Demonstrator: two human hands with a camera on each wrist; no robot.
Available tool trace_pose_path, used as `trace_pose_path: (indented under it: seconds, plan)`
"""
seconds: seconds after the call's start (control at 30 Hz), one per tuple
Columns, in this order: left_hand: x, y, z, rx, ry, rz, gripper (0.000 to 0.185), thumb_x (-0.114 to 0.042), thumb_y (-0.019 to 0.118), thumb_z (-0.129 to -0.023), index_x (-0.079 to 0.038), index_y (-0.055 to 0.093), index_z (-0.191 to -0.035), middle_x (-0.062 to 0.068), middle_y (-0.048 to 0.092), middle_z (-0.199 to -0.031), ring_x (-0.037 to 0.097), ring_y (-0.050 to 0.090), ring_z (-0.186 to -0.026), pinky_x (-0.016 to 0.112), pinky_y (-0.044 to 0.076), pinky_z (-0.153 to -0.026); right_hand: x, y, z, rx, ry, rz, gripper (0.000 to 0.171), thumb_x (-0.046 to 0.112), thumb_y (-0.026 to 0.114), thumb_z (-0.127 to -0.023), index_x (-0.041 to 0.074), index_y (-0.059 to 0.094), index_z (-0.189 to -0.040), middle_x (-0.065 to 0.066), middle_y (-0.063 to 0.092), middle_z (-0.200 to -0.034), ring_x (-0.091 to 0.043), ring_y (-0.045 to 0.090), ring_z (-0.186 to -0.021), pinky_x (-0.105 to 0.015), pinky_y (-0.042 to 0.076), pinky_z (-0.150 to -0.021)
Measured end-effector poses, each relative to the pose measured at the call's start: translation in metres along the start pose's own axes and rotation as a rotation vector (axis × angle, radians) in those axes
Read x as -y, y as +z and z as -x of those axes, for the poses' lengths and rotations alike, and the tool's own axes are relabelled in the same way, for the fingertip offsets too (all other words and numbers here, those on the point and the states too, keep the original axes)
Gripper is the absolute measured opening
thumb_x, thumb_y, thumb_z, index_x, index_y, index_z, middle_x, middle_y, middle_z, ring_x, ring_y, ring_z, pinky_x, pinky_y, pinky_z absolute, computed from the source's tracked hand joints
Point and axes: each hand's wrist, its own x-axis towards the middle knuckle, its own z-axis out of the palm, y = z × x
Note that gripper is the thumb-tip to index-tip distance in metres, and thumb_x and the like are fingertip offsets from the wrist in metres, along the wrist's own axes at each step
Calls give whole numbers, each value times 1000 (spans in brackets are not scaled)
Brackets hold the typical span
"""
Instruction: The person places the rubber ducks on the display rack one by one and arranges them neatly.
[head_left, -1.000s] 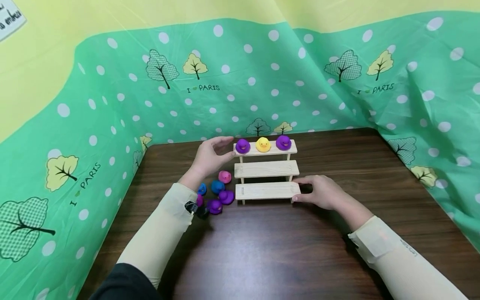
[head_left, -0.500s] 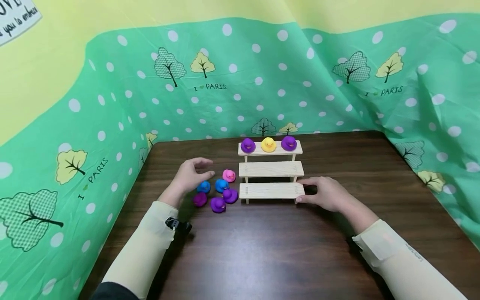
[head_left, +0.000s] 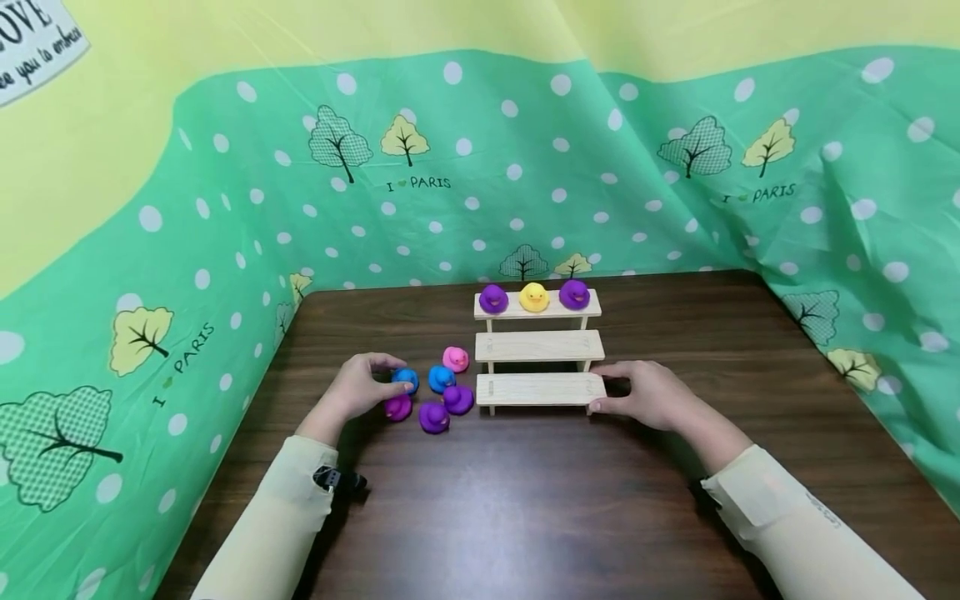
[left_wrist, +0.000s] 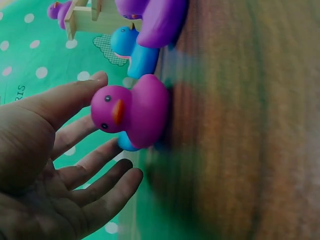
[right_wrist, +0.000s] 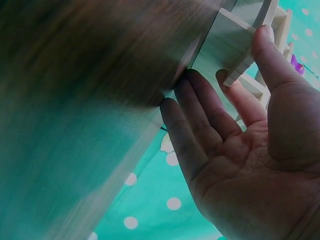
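Observation:
My left hand (head_left: 358,387) has its thumb and forefinger on either side of a blue rubber duck (head_left: 406,380) on the table, pinching it. A magenta rubber duck (left_wrist: 150,110) hides most of that blue one in the left wrist view. At the right end of a three-step wooden shelf (head_left: 540,389), my right hand (head_left: 651,395) grips the lowest board between thumb and forefinger; its other fingers reach down to the tabletop (right_wrist: 115,65). The top step carries a purple duck (head_left: 493,298), a yellow duck (head_left: 534,297) and another purple duck (head_left: 574,294).
Between the left hand and the shelf sit a pink duck (head_left: 455,359), a second blue duck (head_left: 442,379) and two purple ducks, one nearer the front (head_left: 434,417) and one by the shelf (head_left: 457,400). A green dotted cloth (head_left: 420,233) hangs behind the table.
My left hand has come away from the top step, down and leftward to the blue duck. My right hand keeps its grip on the lowest board. The view has shifted slightly.

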Motion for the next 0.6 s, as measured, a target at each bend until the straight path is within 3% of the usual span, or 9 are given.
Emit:
trace_pose_path:
  seconds: [0.3,0.6]
  plan:
    - [2,5,3,-60,21,-1,29,-27,89,-87,-14,81,-112,7,74,-115,28,68,-108,49,56,-96,-1,0,0,-2,-8,1,72,54,86,-84,13,68,-141,-20,66,-138,-41,60,-128,-63,50,-103]
    - [1,8,6,-72,5,56,23,-17,86,-90,-13,81,-112,5,78,-108,27,71,-104,48,59,-93,0,1,0,0,2,-4,72,54,85,-84,13,68,-141,-20,66,-138,-41,60,-128,-63,50,-102]
